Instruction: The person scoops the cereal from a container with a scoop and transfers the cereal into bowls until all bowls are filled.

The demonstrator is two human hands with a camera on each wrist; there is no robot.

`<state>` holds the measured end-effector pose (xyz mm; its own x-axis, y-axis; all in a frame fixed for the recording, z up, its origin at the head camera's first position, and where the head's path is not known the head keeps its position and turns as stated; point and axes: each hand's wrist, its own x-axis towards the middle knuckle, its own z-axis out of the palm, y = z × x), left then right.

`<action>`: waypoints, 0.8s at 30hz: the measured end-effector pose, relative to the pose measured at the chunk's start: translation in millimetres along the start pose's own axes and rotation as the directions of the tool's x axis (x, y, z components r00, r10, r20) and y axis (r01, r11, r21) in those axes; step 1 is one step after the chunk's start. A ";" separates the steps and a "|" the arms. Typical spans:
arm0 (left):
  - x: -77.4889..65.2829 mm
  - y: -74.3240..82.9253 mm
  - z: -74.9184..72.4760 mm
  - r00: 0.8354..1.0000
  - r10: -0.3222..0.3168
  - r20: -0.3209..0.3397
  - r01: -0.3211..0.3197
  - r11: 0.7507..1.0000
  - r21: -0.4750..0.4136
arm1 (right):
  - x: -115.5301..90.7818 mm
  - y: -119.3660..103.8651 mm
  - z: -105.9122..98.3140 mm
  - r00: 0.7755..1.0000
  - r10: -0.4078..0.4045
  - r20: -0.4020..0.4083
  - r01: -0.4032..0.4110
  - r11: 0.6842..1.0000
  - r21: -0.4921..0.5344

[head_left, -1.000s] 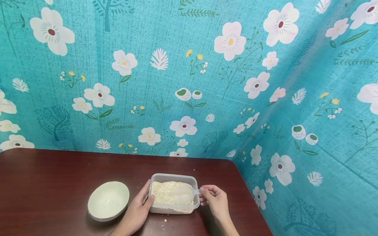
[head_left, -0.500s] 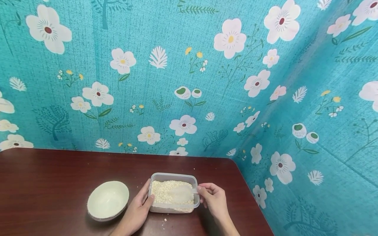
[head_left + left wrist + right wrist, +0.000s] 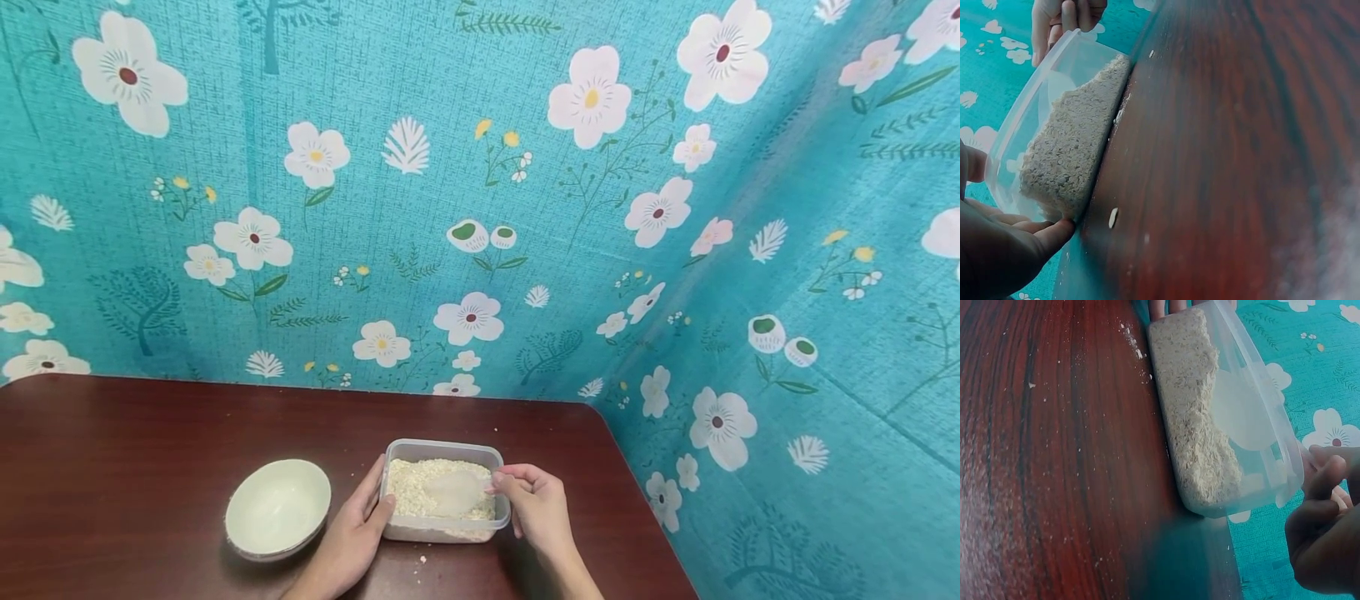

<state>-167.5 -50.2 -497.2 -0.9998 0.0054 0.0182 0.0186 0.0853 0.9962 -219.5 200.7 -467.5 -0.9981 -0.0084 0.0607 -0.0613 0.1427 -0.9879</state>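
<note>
A clear plastic container (image 3: pixel 442 533) of oat flakes (image 3: pixel 412 483) stands on the dark table near its front. My left hand (image 3: pixel 355 525) holds the container's left end, thumb at the front corner and fingers along the side; in the left wrist view, those fingers reach down to the base. My right hand (image 3: pixel 542 508) pinches the handle of a translucent scoop (image 3: pixel 456 493) above the right rim. The scoop's bowl lies in the oats, and in the right wrist view it shows through the wall, leaning against the oats' slope. The handle is mostly hidden by the fingers.
A white bowl (image 3: pixel 277 507) stands to the left of my left hand. Small spilled flakes (image 3: pixel 422 560) lie in front of the container. A teal floral cloth (image 3: pixel 405 250) hangs behind the table (image 3: pixel 150 450) and along its right side.
My right hand has moved slightly left over the container's right rim, pushing the scoop further left into the oats. The left hand and the container have stayed in place.
</note>
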 end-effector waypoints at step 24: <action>-2.0 1.3 0.7 1.000 0.006 -0.022 -0.003 0.994 0.110 | 13.7 -7.2 -1.8 0.976 0.064 0.209 -0.013 0.972 -0.234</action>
<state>-165.5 -49.4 -496.0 -0.9995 -0.0161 0.0256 0.0220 0.1940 0.9808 -232.7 201.3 -459.3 -0.9780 -0.2060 -0.0335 -0.0464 0.3707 -0.9276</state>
